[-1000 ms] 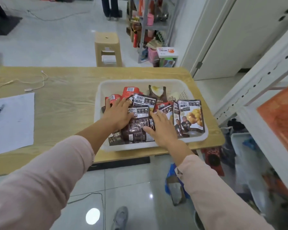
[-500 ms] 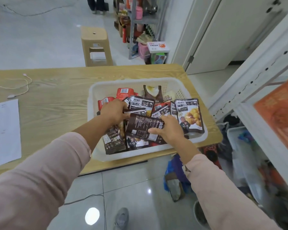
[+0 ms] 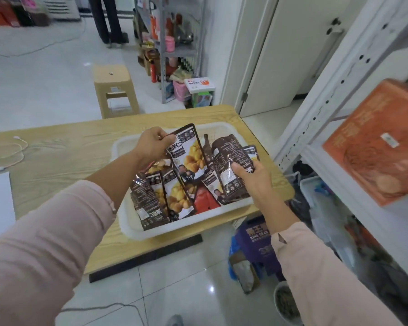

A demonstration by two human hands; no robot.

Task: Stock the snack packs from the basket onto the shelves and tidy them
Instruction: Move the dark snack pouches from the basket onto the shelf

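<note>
Head view: left hand (image 3: 152, 143) pinches the top corner of one dark pack (image 3: 189, 158), held above the basket (image 3: 127, 223) at frame centre. Right hand (image 3: 253, 178) grips a second pack (image 3: 225, 161), thumb on its face. More packs (image 3: 174, 200) lie in the basket, on the worktop (image 3: 68, 149) near its right end. Shelf (image 3: 335, 74) at the right edge holds an orange box (image 3: 382, 142).

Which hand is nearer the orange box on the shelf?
Right. The right hand, gripping a dark snack pack, is over the white basket's end nearest the orange box; the left hand, pinching a yellow-printed snack pack, is farther off, toward the basket's other side.
</note>
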